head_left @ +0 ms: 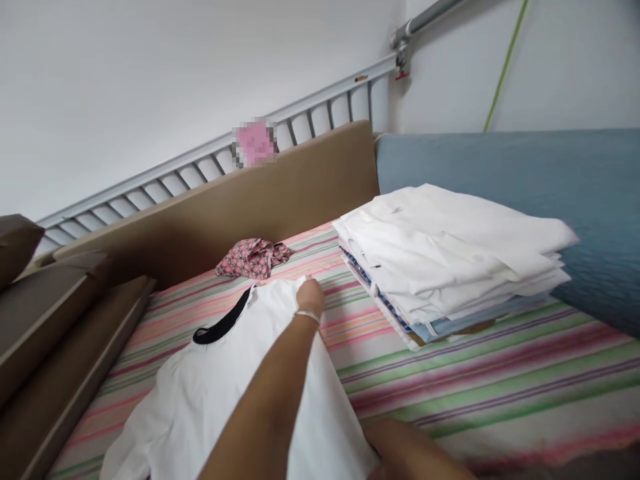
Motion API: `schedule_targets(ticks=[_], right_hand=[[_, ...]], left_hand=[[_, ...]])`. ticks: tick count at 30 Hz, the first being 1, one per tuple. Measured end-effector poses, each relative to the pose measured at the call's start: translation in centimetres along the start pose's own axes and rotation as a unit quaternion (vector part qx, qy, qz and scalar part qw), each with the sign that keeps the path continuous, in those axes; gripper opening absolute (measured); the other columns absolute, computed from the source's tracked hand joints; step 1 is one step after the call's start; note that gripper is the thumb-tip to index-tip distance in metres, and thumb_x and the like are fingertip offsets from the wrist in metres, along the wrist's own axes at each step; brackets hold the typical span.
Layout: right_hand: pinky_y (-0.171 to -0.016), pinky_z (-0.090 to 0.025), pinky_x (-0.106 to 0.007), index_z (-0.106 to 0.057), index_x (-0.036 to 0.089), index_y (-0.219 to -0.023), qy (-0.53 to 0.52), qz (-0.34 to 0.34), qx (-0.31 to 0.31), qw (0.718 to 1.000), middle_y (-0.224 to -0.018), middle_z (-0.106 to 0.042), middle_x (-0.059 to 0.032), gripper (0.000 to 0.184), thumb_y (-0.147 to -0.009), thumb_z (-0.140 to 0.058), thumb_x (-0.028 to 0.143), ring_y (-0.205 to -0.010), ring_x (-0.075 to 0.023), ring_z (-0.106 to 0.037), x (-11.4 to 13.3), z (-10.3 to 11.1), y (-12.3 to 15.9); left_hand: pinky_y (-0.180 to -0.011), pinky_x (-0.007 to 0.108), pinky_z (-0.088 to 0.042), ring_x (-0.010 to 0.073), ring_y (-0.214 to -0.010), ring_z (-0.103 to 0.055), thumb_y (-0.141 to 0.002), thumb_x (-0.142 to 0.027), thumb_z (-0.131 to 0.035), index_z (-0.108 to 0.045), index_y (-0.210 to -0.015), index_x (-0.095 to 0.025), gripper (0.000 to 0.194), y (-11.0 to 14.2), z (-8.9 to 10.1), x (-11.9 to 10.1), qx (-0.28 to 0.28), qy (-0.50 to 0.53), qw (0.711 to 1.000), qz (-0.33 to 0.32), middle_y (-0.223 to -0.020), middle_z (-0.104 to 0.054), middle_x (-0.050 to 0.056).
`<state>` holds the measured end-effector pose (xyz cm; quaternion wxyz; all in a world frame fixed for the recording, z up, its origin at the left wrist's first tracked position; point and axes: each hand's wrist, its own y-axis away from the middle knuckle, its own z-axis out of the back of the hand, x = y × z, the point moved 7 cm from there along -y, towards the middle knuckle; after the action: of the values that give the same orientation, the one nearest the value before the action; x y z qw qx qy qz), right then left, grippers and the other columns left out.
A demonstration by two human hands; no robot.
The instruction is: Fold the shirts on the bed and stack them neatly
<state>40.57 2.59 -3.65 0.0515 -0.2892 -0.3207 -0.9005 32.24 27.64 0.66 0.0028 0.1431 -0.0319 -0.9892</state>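
A white shirt (220,387) with a black neckband (225,323) lies spread on a striped bedsheet (480,393). My left hand (311,297), a bracelet at its wrist, is closed on the shirt's far right corner, near the shoulder. Low in the view, my right hand (387,443) grips the shirt's right edge closer to me; its fingers are partly hidden and blurred. To the right stands a stack of folded clothes (440,247), mostly white, with some blue layers lower down. Beyond the collar lies a crumpled pink patterned cloth (253,258).
A brown padded board (320,170) runs along the back, before a white radiator (185,175). A blue padded surface (525,167) borders the right side. Brown panels (75,347) lean at the left. A pink item (256,142), pixelated, sits by the radiator.
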Motion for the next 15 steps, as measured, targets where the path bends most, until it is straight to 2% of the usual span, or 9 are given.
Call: schedule_targets(ticks=[2, 4, 7, 9, 12, 15], right_hand=[[-0.065, -0.043, -0.028, -0.072, 0.027, -0.09, -0.011, 0.018, 0.009, 1.0, -0.092, -0.071, -0.005, 0.034, -0.057, -0.064, 0.024, -0.087, -0.0263, -0.065, 0.4, 0.2, 0.4], [-0.063, -0.04, -0.027, -0.072, 0.025, -0.086, -0.027, 0.054, 0.001, 0.998, -0.09, -0.071, -0.0043, 0.027, -0.06, -0.062, 0.025, -0.085, -0.0246, -0.065, 1.0, 0.5, 0.9], [-0.062, -0.036, -0.025, -0.069, 0.024, -0.076, -0.043, 0.09, -0.025, 0.995, -0.084, -0.07, -0.0023, 0.016, -0.062, -0.063, 0.027, -0.08, -0.0216, -0.063, 2.2, 0.6, 2.0], [-0.063, -0.034, -0.025, -0.066, 0.023, -0.073, -0.036, 0.099, -0.046, 0.993, -0.082, -0.07, -0.0011, 0.011, -0.063, -0.062, 0.027, -0.078, -0.0201, -0.061, 3.0, 0.1, 2.5], [-0.063, -0.032, -0.025, -0.064, 0.023, -0.076, -0.013, 0.112, -0.076, 0.991, -0.085, -0.069, -0.0008, 0.011, -0.067, -0.059, 0.025, -0.08, -0.0197, -0.06, 4.3, -1.4, 2.8], [-0.066, -0.033, -0.026, -0.063, 0.024, -0.088, 0.024, 0.145, -0.076, 0.986, -0.093, -0.068, -0.0018, 0.023, -0.066, -0.058, 0.02, -0.085, -0.0221, -0.061, 5.5, -3.8, 2.5]], left_hand=[[-0.081, 0.037, -0.05, 0.0156, -0.087, -0.06, -0.082, -0.038, -0.055, -0.061, -0.09, -0.014, 0.026, -0.5, 2.5, 2.5, -0.025, 0.115, 0.993, 0.007, -0.093, -0.065, 0.005], [-0.074, 0.032, -0.049, 0.0145, -0.078, -0.061, -0.078, -0.04, -0.058, -0.061, -0.083, -0.013, 0.027, 0.0, 5.3, 5.9, -0.059, 0.238, 0.969, 0.019, -0.082, -0.066, 0.004], [-0.064, 0.027, -0.047, 0.0128, -0.066, -0.059, -0.064, -0.048, -0.064, -0.061, -0.082, -0.014, 0.039, 2.9, 9.1, 12.3, -0.109, 0.393, 0.912, 0.04, -0.071, -0.064, 0.0], [-0.061, 0.025, -0.045, 0.012, -0.062, -0.056, -0.053, -0.051, -0.068, -0.06, -0.08, -0.015, 0.046, 5.4, 10.6, 16.9, -0.139, 0.463, 0.873, 0.063, -0.068, -0.062, -0.001], [-0.057, 0.025, -0.044, 0.0117, -0.059, -0.053, -0.043, -0.045, -0.072, -0.058, -0.072, -0.016, 0.043, 9.0, 10.5, 22.9, -0.168, 0.52, 0.829, 0.116, -0.062, -0.059, -0.002], [-0.053, 0.027, -0.044, 0.0118, -0.056, -0.051, -0.042, -0.036, -0.072, -0.055, -0.066, -0.016, 0.035, 11.6, 8.5, 26.9, -0.186, 0.539, 0.802, 0.179, -0.058, -0.055, -0.002]])
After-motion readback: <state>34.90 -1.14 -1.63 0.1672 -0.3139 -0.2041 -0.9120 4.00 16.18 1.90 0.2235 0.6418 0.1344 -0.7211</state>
